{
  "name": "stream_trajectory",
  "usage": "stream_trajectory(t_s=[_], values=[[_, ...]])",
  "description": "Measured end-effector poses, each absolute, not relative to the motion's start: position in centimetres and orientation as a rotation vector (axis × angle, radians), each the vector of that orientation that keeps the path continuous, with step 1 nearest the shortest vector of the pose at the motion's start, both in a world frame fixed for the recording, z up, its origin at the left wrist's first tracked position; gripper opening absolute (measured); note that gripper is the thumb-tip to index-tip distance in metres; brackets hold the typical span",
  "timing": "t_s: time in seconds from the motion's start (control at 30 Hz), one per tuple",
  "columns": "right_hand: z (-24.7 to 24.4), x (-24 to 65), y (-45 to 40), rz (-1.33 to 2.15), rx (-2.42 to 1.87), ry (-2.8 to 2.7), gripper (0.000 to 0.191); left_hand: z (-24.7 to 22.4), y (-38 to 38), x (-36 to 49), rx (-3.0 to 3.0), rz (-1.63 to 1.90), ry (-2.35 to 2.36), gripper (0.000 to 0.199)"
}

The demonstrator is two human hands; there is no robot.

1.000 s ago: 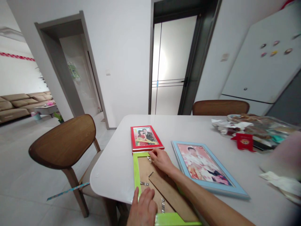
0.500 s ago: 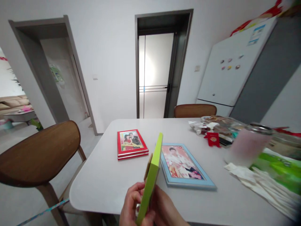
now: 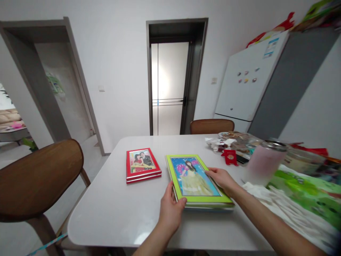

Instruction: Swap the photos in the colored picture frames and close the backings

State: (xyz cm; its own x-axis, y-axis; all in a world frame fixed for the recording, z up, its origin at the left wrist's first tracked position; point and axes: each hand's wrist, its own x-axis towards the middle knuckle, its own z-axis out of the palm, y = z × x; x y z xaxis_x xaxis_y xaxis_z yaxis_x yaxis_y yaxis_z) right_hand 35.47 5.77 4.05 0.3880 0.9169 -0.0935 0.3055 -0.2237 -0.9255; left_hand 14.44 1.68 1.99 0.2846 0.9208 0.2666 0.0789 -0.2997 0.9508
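Observation:
A lime-green picture frame (image 3: 195, 179) with a photo of a person in a pale yellow dress lies face up over the blue picture frame (image 3: 213, 210), of which only a thin edge shows below. My left hand (image 3: 171, 210) grips the green frame at its near left corner, thumb on the front border. On the right side, my right hand (image 3: 221, 180) holds its edge with the fingers on the front. Two red picture frames (image 3: 143, 164) sit stacked to the left, a photo of a couple on the upper one.
At the right stand a pink tumbler (image 3: 266, 161), a green packet (image 3: 301, 192) and white cloth (image 3: 274, 201). Behind them are a small red booklet (image 3: 230, 157) and several clear bags (image 3: 239, 140). Brown chairs (image 3: 39, 177) border the white table (image 3: 119, 213).
The green frame has turned from edge-on in the air to face up and come down over the blue frame. My hands have spread to its two sides.

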Motion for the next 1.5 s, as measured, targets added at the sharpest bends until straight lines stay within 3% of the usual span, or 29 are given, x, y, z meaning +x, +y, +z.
stream_trajectory(t_s=[0.27,0.5,0.57,0.67,0.73,0.87,1.0,1.23,1.37,1.5], values=[[0.7,38.2,6.6,0.498,-2.010,-1.179,0.028,0.0,1.6,15.4,1.864,1.045,1.183,0.052],[3.3,33.5,6.9,0.283,-1.858,-1.367,0.039,1.6,6.3,9.5,2.144,0.972,1.507,0.052],[3.7,29.5,6.5,0.358,-1.713,-1.460,0.037,2.1,8.5,7.0,2.199,0.952,1.641,0.051],[3.2,22.8,5.6,0.866,-1.374,-1.351,0.038,2.2,10.4,3.9,2.268,0.889,1.761,0.034],[2.2,19.3,5.1,1.225,-1.252,-0.993,0.040,1.9,10.4,2.8,2.312,0.862,1.781,0.024],[0.6,15.8,5.0,1.361,-1.166,-0.760,0.032,1.6,8.0,2.4,2.377,0.863,1.724,0.019],[0.7,15.1,4.9,1.349,-1.034,-0.661,0.030,1.6,4.1,2.7,2.363,0.918,1.639,0.026],[4.6,16.4,-0.3,1.054,-0.957,-1.081,0.037,3.4,-0.3,2.3,1.941,1.210,1.365,0.038],[4.7,18.2,-4.5,0.576,-1.019,-1.689,0.039,5.8,-1.7,1.7,1.308,1.467,1.023,0.053],[2.4,18.9,-6.3,0.018,-0.740,-2.087,0.042,6.0,-3.0,1.2,1.056,1.437,0.885,0.062]])
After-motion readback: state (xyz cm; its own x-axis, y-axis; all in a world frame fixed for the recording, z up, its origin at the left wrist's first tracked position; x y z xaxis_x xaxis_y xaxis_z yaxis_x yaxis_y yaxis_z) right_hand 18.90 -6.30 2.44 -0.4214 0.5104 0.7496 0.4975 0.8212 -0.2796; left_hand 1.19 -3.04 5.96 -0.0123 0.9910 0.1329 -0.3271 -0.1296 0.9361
